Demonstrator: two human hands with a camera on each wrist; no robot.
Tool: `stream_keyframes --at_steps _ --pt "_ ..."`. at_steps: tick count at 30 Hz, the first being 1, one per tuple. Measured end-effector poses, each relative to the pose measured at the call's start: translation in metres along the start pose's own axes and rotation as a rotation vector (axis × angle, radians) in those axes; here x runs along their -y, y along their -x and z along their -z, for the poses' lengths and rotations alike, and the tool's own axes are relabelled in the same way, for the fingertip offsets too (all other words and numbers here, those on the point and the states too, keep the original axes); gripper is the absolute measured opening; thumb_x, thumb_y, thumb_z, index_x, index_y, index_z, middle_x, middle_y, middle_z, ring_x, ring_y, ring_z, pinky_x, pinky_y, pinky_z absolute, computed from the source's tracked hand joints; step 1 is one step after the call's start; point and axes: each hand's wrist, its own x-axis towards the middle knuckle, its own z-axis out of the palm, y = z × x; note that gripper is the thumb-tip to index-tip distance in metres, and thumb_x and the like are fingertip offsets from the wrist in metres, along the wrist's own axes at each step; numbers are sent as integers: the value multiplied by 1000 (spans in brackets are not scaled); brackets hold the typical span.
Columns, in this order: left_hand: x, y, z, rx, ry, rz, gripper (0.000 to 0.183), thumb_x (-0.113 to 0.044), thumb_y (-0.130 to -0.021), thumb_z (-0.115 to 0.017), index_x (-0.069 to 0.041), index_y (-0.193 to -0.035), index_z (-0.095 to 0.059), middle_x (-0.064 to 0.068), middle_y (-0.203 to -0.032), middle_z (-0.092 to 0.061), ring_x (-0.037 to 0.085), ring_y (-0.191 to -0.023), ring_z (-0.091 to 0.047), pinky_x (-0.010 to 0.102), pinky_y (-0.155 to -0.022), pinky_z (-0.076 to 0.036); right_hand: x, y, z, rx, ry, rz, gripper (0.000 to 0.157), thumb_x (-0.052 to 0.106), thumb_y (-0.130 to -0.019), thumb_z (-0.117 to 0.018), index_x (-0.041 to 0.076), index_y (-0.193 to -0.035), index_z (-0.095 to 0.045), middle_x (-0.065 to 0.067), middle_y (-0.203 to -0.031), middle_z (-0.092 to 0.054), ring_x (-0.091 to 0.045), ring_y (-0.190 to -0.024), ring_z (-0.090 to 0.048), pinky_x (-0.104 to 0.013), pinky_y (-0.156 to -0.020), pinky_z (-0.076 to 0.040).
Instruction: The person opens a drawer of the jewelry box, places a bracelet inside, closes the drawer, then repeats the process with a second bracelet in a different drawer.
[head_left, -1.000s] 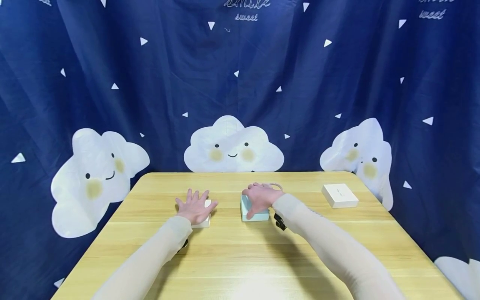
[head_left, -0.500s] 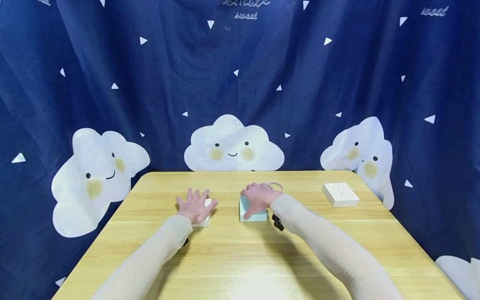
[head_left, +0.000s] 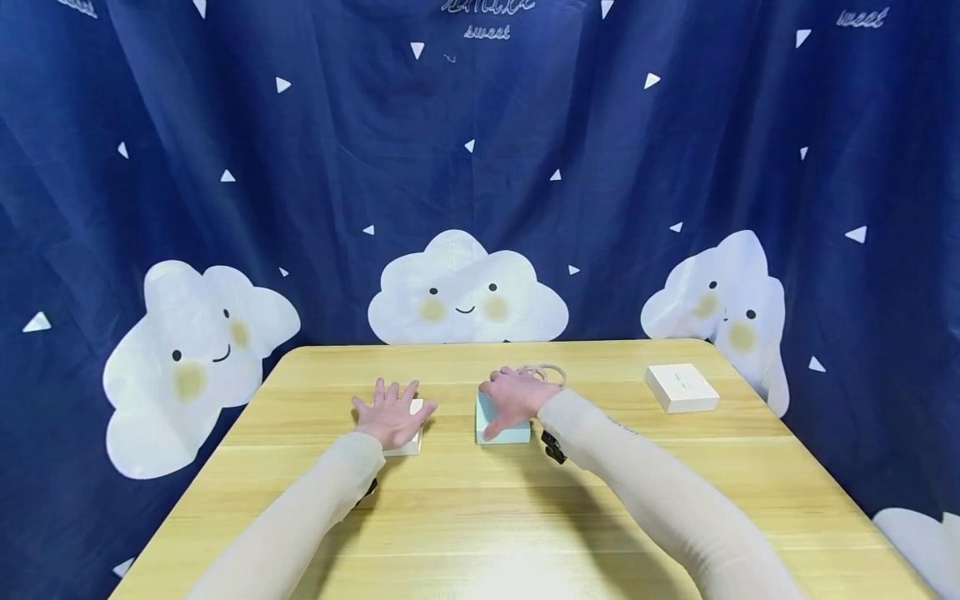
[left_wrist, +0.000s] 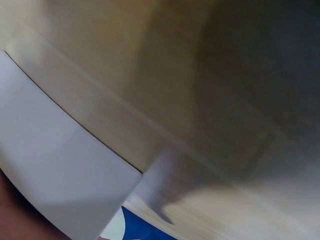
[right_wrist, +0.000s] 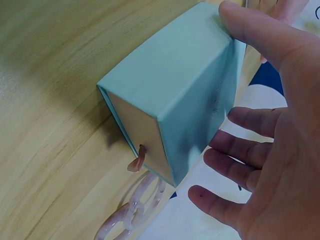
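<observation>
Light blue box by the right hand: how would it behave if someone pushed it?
The light blue box looks stiff, judging by its straight edges. Its flat faces suggest sliding rather than rolling. Its small ribbon tab looks thin and would probably bend.

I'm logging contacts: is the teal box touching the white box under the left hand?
Apart: the head view shows tabletop between teal box and white box.

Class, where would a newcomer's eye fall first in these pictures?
Probably on the smiling central cloud on the dark blue curtain, just above the far edge of the table. Next, the pale blue box near the table's middle, then a white box towards its right edge.
</observation>
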Motion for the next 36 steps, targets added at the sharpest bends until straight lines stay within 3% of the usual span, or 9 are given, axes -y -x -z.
stream_keyframes --at_steps 14,36 --pt "-2 1 1 1 3 8 85 -76 -97 -23 -21 -162 -24 26 -163 -25 49 -153 1 86 -104 1 -1 1 -2 -36 17 14 90 72 -71 -76 18 -140 -58 -2 -122 -62 -22 -112 -54 -49 -98 -49" --pt "0 -4 -5 -2 -5 14 89 -80 -94 -17 -22 -162 -24 25 -164 -24 48 -154 1 86 -104 3 -4 5 -1 -49 -16 18 88 74 -72 -74 19 -139 -58 -1 -117 -61 -19 -105 -53 -37 -78 -53"
